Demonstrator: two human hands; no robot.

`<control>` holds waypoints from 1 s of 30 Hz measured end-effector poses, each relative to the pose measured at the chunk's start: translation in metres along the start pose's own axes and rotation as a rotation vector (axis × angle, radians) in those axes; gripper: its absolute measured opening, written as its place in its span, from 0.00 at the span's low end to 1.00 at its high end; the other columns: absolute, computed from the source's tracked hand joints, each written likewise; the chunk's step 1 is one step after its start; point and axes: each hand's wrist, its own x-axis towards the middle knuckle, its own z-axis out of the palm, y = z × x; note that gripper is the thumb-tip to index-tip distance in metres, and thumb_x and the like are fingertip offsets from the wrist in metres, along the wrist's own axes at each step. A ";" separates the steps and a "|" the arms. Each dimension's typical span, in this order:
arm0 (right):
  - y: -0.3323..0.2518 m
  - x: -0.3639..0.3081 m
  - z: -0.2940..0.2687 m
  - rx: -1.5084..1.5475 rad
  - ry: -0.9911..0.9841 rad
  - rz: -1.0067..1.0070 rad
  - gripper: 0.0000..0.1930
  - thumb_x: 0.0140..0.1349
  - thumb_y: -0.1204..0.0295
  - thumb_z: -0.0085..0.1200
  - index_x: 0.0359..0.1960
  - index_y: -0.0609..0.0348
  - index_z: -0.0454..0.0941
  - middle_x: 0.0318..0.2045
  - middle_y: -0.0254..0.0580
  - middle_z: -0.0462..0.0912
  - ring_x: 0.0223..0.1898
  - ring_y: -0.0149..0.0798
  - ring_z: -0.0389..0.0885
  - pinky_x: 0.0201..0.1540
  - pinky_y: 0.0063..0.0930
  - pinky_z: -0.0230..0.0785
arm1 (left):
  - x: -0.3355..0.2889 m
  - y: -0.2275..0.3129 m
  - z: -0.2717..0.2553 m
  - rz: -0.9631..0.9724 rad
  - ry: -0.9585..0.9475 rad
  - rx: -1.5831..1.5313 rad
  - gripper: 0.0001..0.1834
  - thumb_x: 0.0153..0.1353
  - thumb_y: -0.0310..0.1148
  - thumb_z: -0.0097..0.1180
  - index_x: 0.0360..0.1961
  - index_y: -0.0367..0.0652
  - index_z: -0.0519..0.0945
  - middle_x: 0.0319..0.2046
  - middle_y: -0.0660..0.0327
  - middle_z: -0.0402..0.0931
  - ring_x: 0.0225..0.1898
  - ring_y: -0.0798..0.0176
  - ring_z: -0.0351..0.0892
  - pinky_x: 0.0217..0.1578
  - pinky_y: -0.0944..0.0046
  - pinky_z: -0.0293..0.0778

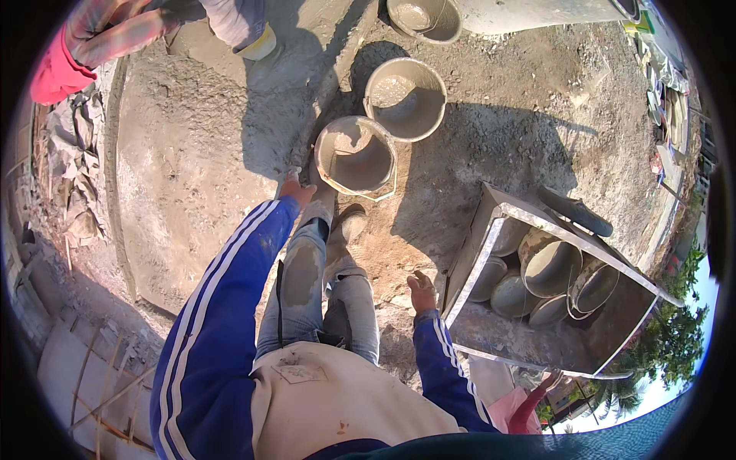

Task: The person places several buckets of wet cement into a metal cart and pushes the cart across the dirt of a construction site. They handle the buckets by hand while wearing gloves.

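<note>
Just left of the nearest bucket (364, 175) is my left hand (298, 189), its thumb and a finger spread and nothing held. That grey, mortar-smeared bucket stands upright on the ground with its wire handle down on the near side. A second bucket (416, 121) touches it at the back right and has wet grey mix inside. My right hand (421, 293) hangs at my right side with fingers loosely apart, beside a metal-framed box (464, 292). Inside the box lie several dirty buckets (553, 268), some tipped on their sides.
Wet mortar (176, 176) covers the ground at left, bounded by a curved edge. Another person's gloved arm (126, 38) and boot (259, 44) show at top left. A third bucket (448, 27) stands at the far side. A dark flat piece (575, 211) leans by the box.
</note>
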 end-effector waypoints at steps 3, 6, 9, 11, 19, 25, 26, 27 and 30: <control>-0.013 -0.020 -0.017 0.142 -0.007 -0.118 0.26 0.55 0.58 0.55 0.52 0.62 0.69 0.44 0.49 0.76 0.46 0.39 0.74 0.49 0.30 0.64 | -0.070 -0.010 -0.035 0.031 -0.041 0.096 0.42 0.45 0.45 0.59 0.59 0.36 0.60 0.54 0.43 0.65 0.57 0.48 0.65 0.56 0.59 0.62; 0.029 -0.017 -0.041 0.182 0.094 -0.240 0.24 0.57 0.60 0.55 0.51 0.61 0.70 0.42 0.46 0.77 0.43 0.36 0.74 0.46 0.27 0.65 | -0.137 -0.041 -0.063 -0.025 0.086 -0.005 0.37 0.44 0.44 0.60 0.54 0.36 0.66 0.47 0.45 0.73 0.50 0.50 0.72 0.50 0.60 0.68; 0.053 -0.055 -0.072 0.170 0.158 -0.226 0.22 0.57 0.63 0.55 0.49 0.64 0.71 0.36 0.39 0.79 0.34 0.31 0.75 0.37 0.24 0.68 | -0.185 -0.060 -0.076 -0.112 0.167 -0.092 0.35 0.46 0.43 0.61 0.53 0.34 0.67 0.47 0.46 0.73 0.49 0.52 0.73 0.49 0.60 0.68; 0.111 -0.079 -0.080 0.317 0.219 -0.097 0.21 0.57 0.63 0.56 0.49 0.63 0.72 0.35 0.38 0.79 0.32 0.30 0.75 0.35 0.24 0.68 | -0.219 -0.038 -0.077 -0.051 0.153 -0.095 0.34 0.47 0.42 0.61 0.53 0.33 0.66 0.46 0.46 0.73 0.48 0.53 0.73 0.47 0.61 0.68; 0.221 -0.159 -0.082 0.148 0.452 0.253 0.25 0.51 0.52 0.55 0.45 0.56 0.77 0.42 0.48 0.80 0.45 0.44 0.77 0.49 0.32 0.66 | -0.208 -0.225 -0.083 -0.083 -0.300 -0.293 0.20 0.53 0.44 0.49 0.43 0.42 0.68 0.25 0.56 0.69 0.27 0.55 0.72 0.21 0.63 0.63; 0.332 -0.189 0.012 0.307 0.353 0.353 0.21 0.54 0.57 0.52 0.50 0.47 0.74 0.47 0.45 0.77 0.49 0.47 0.75 0.50 0.36 0.67 | -0.287 -0.128 -0.092 -0.230 -0.075 -0.493 0.14 0.54 0.36 0.50 0.37 0.40 0.68 0.20 0.60 0.64 0.16 0.62 0.65 0.12 0.66 0.59; 0.324 -0.201 0.020 0.219 0.302 0.392 0.21 0.55 0.60 0.52 0.52 0.47 0.72 0.48 0.44 0.76 0.50 0.47 0.74 0.50 0.37 0.67 | -0.284 -0.128 -0.099 -0.152 -0.054 -0.533 0.13 0.54 0.34 0.51 0.38 0.39 0.68 0.20 0.60 0.64 0.16 0.63 0.64 0.12 0.66 0.59; 0.349 -0.199 0.042 -0.038 0.210 0.300 0.21 0.54 0.62 0.52 0.52 0.47 0.72 0.48 0.44 0.76 0.51 0.47 0.73 0.50 0.38 0.67 | -0.282 -0.120 -0.096 -0.016 -0.073 -0.524 0.16 0.53 0.33 0.51 0.42 0.40 0.67 0.21 0.60 0.66 0.17 0.63 0.66 0.12 0.66 0.60; 0.452 -0.183 0.090 -0.561 0.006 0.142 0.22 0.53 0.66 0.50 0.53 0.46 0.69 0.48 0.45 0.76 0.52 0.48 0.72 0.50 0.41 0.68 | -0.278 -0.112 -0.062 0.434 -0.138 -0.602 0.22 0.51 0.28 0.52 0.49 0.41 0.66 0.22 0.61 0.68 0.18 0.63 0.68 0.13 0.67 0.62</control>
